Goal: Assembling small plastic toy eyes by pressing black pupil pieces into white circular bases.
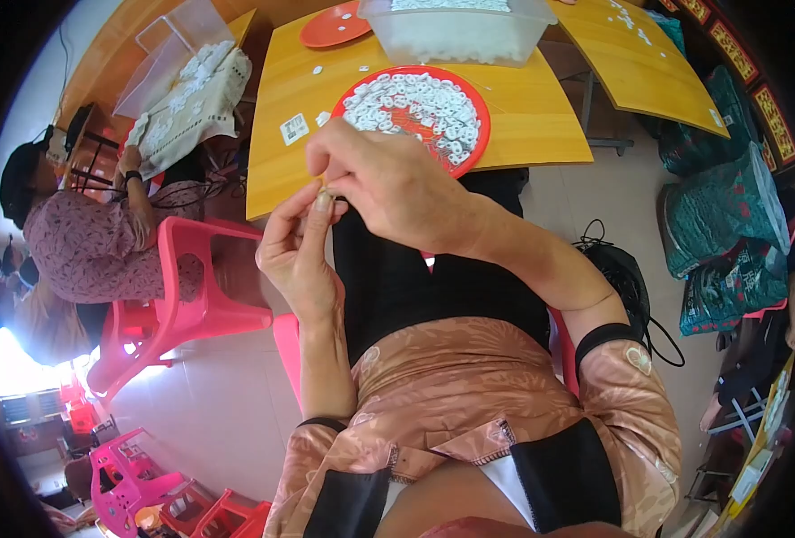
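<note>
My left hand (303, 255) and my right hand (402, 184) meet above my lap, just in front of the table edge. Thumb and fingers of each are pinched together at one spot. Whatever lies between the fingertips is too small and too covered to name. Beyond my right hand, a round red tray (484, 125) rests on the yellow table (536, 125). Many small white ring-shaped pieces (415, 92) are spread over it, and its red middle shows through. A small white printed card (293, 129) lies on the table left of the tray.
Behind the tray stands a translucent bin (456, 40) full of white pieces, with a red plate (334, 27) beside it. At left a person (92, 224) sits near a pink chair (178, 269). Green sacks (725, 215) are stacked at right, near a black bag (617, 278).
</note>
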A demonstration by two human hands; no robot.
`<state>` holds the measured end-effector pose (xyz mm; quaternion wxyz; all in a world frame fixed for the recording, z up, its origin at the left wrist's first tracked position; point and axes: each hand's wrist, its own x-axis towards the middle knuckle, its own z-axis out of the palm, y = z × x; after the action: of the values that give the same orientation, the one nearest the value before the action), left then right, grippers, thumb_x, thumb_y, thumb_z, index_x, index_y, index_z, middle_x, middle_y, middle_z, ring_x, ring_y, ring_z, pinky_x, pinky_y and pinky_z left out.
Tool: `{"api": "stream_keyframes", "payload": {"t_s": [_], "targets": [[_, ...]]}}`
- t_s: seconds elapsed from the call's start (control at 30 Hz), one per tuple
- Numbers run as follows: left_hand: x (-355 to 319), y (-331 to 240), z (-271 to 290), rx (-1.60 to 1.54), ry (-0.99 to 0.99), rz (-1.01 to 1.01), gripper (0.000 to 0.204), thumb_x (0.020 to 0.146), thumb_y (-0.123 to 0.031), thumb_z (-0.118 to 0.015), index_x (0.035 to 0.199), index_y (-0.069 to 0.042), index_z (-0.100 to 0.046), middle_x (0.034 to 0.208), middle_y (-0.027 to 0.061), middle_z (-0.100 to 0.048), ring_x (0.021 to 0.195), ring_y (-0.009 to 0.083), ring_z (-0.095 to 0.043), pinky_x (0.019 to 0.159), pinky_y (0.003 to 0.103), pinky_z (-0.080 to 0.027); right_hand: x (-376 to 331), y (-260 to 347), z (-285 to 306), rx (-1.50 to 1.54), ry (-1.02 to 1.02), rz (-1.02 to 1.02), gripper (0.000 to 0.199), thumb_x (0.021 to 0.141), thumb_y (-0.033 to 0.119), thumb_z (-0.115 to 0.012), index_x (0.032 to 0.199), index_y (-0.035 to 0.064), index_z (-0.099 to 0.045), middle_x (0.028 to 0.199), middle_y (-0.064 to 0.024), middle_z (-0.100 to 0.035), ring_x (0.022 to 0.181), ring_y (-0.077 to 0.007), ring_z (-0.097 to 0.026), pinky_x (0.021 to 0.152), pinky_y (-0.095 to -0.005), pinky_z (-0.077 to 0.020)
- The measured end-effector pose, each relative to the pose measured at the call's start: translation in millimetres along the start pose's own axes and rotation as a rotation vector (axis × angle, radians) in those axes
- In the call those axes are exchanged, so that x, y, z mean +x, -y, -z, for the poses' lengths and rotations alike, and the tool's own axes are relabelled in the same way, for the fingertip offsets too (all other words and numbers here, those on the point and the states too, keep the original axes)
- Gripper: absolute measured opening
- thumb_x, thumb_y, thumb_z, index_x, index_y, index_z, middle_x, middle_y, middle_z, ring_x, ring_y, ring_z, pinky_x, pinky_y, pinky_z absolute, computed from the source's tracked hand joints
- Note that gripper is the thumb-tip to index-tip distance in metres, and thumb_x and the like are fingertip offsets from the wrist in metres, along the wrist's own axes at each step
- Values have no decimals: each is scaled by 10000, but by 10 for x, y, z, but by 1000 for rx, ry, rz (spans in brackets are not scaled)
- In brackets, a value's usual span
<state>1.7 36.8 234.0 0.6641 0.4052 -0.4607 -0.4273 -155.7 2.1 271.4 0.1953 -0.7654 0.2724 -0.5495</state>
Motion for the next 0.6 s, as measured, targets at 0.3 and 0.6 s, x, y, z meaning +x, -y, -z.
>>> {"api": "stream_keyframes", "payload": {"t_s": [0.3,0.6], "targets": [[-64,135,-24,-81,-39,39,197,947,55,-688,1143,75,-690,984,114,-724,834,168,-691,799,280,-572,-82,16,56,-11,70,-70,239,877,-60,-638,1041,45,-501,857,-103,-634,787,-320,-687,642,-395,-528],[-4,140,4,-198,-74,120,215,971,29,-676,1184,55,-687,1085,139,-719,901,191,-701,838,287,-593,-81,-64,82,66,12,-176,238,889,5,-685,1117,39,-625,853,-137,-721,791,-271,-739,684,-376,-557]]}}
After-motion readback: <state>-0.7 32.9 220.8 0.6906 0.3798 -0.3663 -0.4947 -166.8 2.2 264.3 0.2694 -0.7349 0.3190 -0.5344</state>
